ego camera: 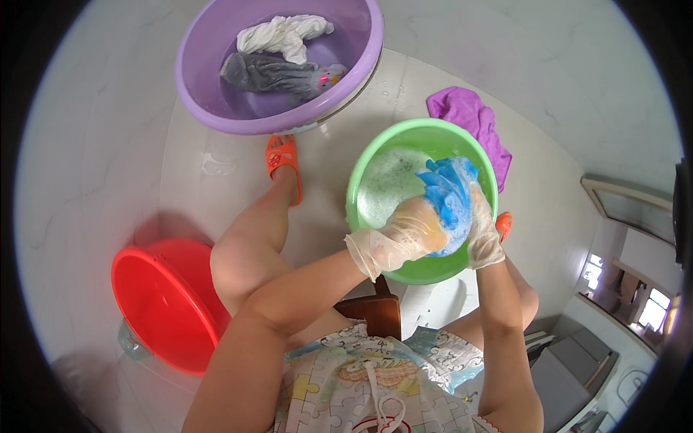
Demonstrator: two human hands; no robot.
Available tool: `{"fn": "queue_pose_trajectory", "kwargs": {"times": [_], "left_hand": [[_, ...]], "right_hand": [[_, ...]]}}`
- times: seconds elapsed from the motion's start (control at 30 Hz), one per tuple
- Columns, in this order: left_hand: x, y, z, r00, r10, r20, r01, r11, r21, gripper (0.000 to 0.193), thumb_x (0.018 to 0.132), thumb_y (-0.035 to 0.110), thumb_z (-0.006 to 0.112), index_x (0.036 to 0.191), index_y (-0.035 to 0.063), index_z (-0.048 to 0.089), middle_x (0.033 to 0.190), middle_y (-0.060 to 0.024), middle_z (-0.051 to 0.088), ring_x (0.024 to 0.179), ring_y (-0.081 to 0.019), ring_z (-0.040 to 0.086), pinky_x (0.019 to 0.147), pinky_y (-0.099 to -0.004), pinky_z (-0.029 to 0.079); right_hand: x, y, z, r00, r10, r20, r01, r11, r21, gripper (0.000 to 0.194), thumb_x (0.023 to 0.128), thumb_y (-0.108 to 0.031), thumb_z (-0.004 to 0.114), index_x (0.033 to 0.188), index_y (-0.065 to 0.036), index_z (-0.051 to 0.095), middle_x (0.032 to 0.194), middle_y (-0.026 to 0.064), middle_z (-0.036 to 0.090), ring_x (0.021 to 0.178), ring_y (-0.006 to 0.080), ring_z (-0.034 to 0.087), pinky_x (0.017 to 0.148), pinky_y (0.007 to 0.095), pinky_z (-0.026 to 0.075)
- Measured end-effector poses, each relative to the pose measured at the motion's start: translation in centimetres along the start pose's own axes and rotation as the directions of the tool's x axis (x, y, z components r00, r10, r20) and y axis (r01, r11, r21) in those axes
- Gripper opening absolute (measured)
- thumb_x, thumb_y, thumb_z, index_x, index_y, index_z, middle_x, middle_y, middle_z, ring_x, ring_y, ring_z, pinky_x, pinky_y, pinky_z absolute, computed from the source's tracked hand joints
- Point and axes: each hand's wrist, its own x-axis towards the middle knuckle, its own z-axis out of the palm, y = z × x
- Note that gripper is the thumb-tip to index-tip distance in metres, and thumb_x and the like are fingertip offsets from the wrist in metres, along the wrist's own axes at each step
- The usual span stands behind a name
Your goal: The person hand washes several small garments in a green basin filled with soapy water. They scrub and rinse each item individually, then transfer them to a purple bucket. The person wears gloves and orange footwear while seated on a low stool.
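Observation:
Both hands wear thin, translucent gloves. My left hand (414,227) grips the near left side of a bunched, soapy blue cloth (449,195). On the cloth's right side, my right hand (482,219) holds it too, its fingers partly hidden by suds and fabric. The cloth is over a round green plastic basin (373,149). Foamy water (390,187) covers the basin's left part, below the cloth.
A large purple tub (195,97) at the back contains a white cloth (284,35) and a grey towel (270,73) in water. Beyond the green basin lies a purple cloth (471,113) on the floor. A red basin (162,308) leans at left; a wooden stool (376,314) is beneath me.

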Motion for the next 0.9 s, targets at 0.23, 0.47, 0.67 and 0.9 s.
{"fn": "queue_pose_trajectory", "kwargs": {"times": [0.23,0.47,0.67,0.9], "left_hand": [[-1.6,1.4,1.7,0.948,0.291,0.126,-0.317,0.868,0.382,0.014,0.081,0.018,0.064,0.086,0.0079,0.072,0.083,-0.0168,0.07,0.077,-0.0305,0.07,0.067,-0.0422,0.054],[-0.8,0.8,3.7,0.954,0.093,0.286,-0.233,0.83,0.506,0.012,0.078,0.015,0.067,0.085,0.0101,0.075,0.088,-0.0111,0.072,0.082,-0.0257,0.071,0.069,-0.0369,0.053],[-0.6,-0.8,4.1,0.95,0.192,0.248,-0.298,0.793,0.531,0.012,0.077,0.015,0.064,0.081,0.0056,0.071,0.084,-0.0149,0.069,0.078,-0.0302,0.068,0.071,-0.0396,0.052],[-1.0,0.3,2.6,0.937,0.154,0.313,-0.304,0.801,0.516,0.011,0.076,0.014,0.067,0.082,0.0065,0.072,0.085,-0.0132,0.069,0.082,-0.0294,0.068,0.078,-0.0384,0.051]], "right_hand": [[0.7,-2.1,-0.6,0.981,-0.021,0.193,0.17,0.573,-0.802,0.036,0.09,-0.008,0.059,0.126,-0.006,0.058,0.124,0.0108,0.06,0.114,0.0225,0.058,0.099,0.03,0.045],[2.8,1.3,-1.2,0.882,0.467,0.067,-0.431,0.739,0.517,0.038,0.089,-0.011,0.067,0.124,-0.004,0.056,0.11,0.0094,0.066,0.097,0.019,0.065,0.086,0.0329,0.056],[-0.3,-3.6,-3.5,0.921,0.39,-0.018,-0.313,0.765,0.563,0.059,0.087,-0.015,0.07,0.139,-0.004,0.046,0.125,0.0148,0.06,0.109,0.0232,0.062,0.096,0.0374,0.052],[-2.1,-6.1,-2.0,0.936,0.348,-0.046,-0.254,0.761,0.597,0.101,0.075,-0.024,0.085,0.153,-0.004,0.024,0.14,0.0141,0.048,0.129,0.0276,0.046,0.109,0.0388,0.04]]}}
